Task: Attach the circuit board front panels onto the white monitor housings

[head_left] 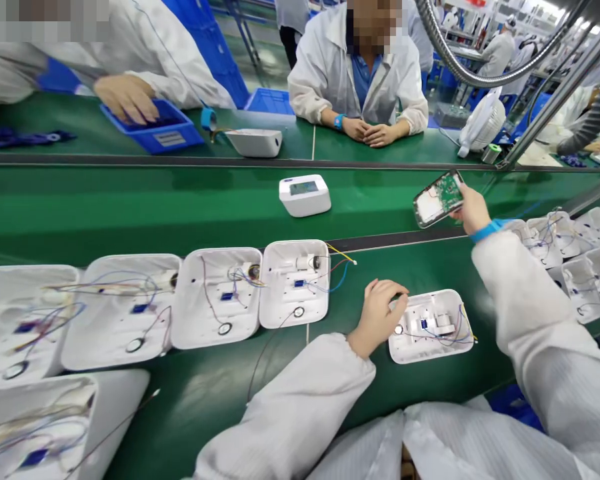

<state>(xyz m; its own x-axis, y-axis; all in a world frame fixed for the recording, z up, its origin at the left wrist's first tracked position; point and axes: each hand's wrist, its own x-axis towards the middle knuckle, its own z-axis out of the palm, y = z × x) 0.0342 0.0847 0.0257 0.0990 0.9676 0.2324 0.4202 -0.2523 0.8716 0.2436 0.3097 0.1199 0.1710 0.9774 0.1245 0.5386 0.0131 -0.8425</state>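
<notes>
Circuit panel (437, 199) held over green worktop (375, 200), blue crates (215, 53) beyond.

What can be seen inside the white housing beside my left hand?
Inside the white housing are a small blue part, a white cylinder, a black-rimmed disc and thin wires. Whatever lies beneath them, or behind the left hand, is covered.

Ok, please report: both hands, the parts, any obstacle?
Left hand at left edge of white shell, contact unclear. Right hand holds circuit-board panel. Possible snag: wires over shell's right rim.
</notes>
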